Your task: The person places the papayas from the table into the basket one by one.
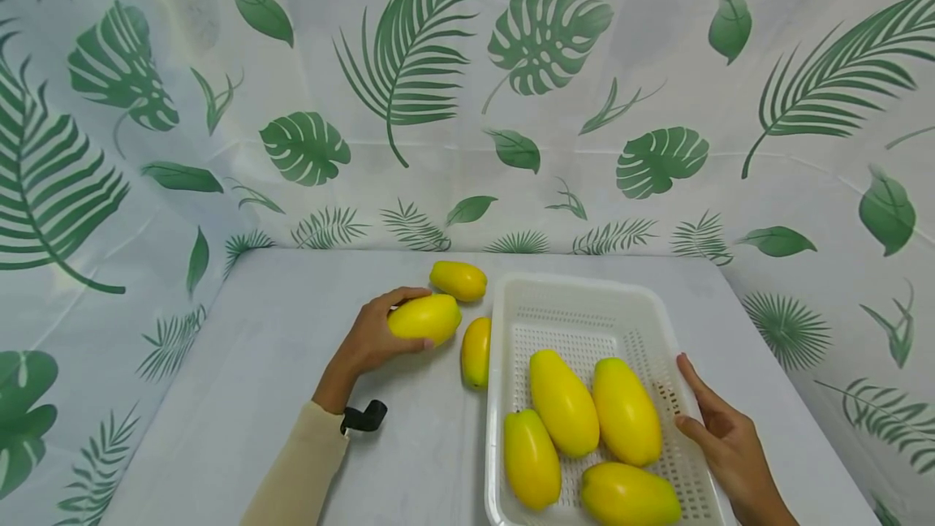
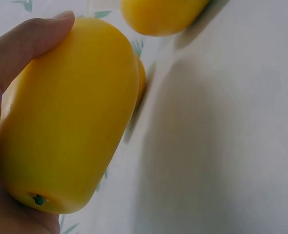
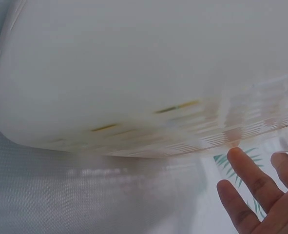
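Note:
In the head view my left hand grips a yellow papaya left of the white basket. The left wrist view shows the thumb along the side of this papaya, its small dark stem end towards the camera. My right hand holds the right side of the basket, thumb over the rim. Some of its fingers show spread by the outer wall in the right wrist view. Several papayas lie in the basket, among them one papaya near the middle.
One loose papaya lies on the white table behind the held one. Another papaya lies right by the basket's left wall. A leaf-patterned curtain surrounds the table at the back and sides.

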A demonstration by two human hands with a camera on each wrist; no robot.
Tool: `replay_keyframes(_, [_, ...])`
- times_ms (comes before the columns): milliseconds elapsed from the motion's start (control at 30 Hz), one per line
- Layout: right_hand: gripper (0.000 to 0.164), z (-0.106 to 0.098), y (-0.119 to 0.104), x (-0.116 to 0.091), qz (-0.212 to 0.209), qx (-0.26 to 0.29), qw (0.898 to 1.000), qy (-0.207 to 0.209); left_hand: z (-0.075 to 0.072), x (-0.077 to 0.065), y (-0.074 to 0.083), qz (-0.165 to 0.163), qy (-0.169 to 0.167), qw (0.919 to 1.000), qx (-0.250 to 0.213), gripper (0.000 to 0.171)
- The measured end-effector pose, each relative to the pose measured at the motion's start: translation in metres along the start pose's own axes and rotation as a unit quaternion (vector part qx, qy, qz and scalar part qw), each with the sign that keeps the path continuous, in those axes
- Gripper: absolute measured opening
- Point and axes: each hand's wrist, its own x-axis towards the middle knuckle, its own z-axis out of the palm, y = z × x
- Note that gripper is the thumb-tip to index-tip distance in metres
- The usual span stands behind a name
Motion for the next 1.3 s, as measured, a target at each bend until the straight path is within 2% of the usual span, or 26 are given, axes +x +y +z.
replay_keyframes(833, [0.070,0.001,-0.001,-0.001,0.003,0.017,1.000,-0.003,0.003,0.013,0.032,0.041,-0.004,0.9989,-0.021,0.072])
replay_keyframes(1300, [0.070,0.000,-0.001,-0.001,0.008,0.002,1.000,0.001,0.006,0.019,0.049,0.056,-0.012,0.9979,-0.030,0.072])
